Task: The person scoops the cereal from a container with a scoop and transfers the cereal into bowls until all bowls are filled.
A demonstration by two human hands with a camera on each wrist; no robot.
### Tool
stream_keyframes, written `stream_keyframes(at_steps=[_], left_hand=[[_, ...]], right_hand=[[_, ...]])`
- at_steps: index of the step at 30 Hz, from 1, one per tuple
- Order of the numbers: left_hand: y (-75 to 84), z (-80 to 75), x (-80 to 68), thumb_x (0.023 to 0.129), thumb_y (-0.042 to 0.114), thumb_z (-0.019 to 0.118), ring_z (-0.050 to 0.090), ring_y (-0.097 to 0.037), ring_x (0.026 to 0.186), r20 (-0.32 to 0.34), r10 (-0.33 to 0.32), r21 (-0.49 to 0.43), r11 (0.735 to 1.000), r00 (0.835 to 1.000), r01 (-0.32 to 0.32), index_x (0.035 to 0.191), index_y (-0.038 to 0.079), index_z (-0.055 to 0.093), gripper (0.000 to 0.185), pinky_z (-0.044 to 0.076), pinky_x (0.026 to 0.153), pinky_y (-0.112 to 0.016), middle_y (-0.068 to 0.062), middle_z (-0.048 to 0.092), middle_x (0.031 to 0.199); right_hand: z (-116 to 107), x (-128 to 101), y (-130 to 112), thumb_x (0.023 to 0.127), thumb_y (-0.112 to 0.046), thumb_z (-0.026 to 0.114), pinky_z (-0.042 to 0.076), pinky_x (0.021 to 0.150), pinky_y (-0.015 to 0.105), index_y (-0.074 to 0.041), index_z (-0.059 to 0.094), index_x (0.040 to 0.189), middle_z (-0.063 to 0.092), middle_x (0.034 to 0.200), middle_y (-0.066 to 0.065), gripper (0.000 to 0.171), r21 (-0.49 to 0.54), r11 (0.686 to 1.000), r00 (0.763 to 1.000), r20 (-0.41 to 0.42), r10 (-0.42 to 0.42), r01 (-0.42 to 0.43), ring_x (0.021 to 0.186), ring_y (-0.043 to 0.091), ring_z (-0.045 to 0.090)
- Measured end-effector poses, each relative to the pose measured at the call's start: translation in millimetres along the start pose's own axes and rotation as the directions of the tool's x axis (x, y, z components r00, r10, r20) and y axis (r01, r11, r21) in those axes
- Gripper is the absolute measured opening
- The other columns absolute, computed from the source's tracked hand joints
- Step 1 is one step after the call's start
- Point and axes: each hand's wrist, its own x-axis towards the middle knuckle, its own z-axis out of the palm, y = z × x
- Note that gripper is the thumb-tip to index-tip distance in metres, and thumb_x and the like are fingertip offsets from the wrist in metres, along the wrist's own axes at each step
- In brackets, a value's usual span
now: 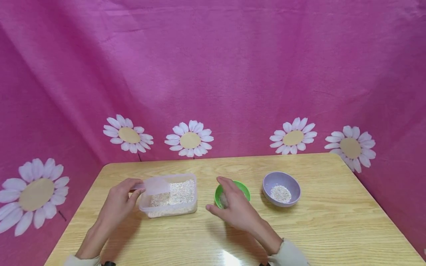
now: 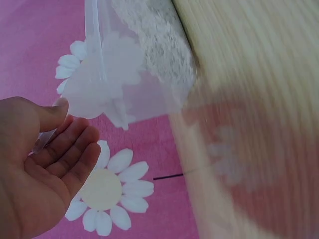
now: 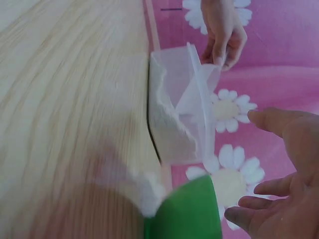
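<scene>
My left hand [image 1: 135, 189] pinches the handle of a translucent plastic scoop [image 1: 155, 184] and holds it over the left end of a clear plastic container [image 1: 166, 212] of white grains [image 1: 181, 191]. The left wrist view shows the left hand [image 2: 59, 130] with thumb and fingers on the handle, and the scoop [image 2: 99, 84] looks blurred. My right hand [image 1: 229, 204] hovers with relaxed, spread fingers at the near left side of a small green bowl [image 1: 244, 189], partly hiding it. In the right wrist view the right hand [image 3: 264, 174] is beside the green bowl [image 3: 187, 211]; whether they touch is unclear.
A lilac bowl [image 1: 281, 181] with a little heap of white grains stands right of the green bowl. Everything sits on a light wooden table [image 1: 332, 229]. Pink cloth with white daisies [image 1: 189, 138] hangs behind and at both sides.
</scene>
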Motion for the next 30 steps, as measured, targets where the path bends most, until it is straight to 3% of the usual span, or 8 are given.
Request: stream_keyframes(at_steps=[6,13,25,30], left_hand=[[-6.3,-7.8,3.6,0.085,-0.004,0.085,0.077,-0.027,0.085,0.024,0.056,0.045,0.997,0.998,-0.057,0.105,-0.001,0.076,0.022,0.061,0.072,-0.044,-0.01,0.077,0.098],[-6.0,-8.2,7.3,0.087,-0.003,0.085,0.076,-0.025,0.085,0.082,0.056,0.049,0.997,0.995,-0.06,0.105,-0.001,0.075,0.021,0.061,0.07,-0.04,-0.01,0.077,0.098],[-5.0,1.8,7.6,0.089,-0.002,0.083,0.076,-0.024,0.088,0.144,0.02,-0.012,1.0,0.989,-0.018,0.106,0.0,0.076,0.019,0.061,0.072,-0.037,-0.008,0.077,0.098],[-4.9,6.2,8.3,0.088,-0.002,0.083,0.076,-0.023,0.087,0.131,0.042,-0.018,0.999,0.99,-0.04,0.105,0.001,0.076,0.019,0.06,0.072,-0.035,-0.006,0.077,0.097]], right_hand=[[26.8,10.0,-12.7,0.092,-0.037,0.084,0.041,0.123,0.059,0.001,0.042,0.16,0.046,0.165,0.019,0.088,0.042,0.999,0.998,0.052,-0.036,0.034,0.151,0.041,0.047],[48.7,17.0,-21.8,0.094,-0.037,0.082,0.039,0.126,0.056,0.001,0.043,0.16,0.048,0.164,0.015,0.086,0.097,0.993,0.994,0.076,-0.078,0.07,0.152,0.035,0.048],[68.3,26.7,-17.3,0.101,-0.03,0.075,0.038,0.127,0.051,0.007,0.034,0.163,0.049,0.162,0.022,0.082,0.151,0.988,0.995,0.081,-0.056,0.044,0.151,0.035,0.048],[70.7,28.9,-12.6,0.103,-0.028,0.072,0.04,0.125,0.05,0.009,0.031,0.163,0.05,0.161,0.025,0.081,0.166,0.985,0.996,0.072,-0.06,0.047,0.149,0.034,0.05]])
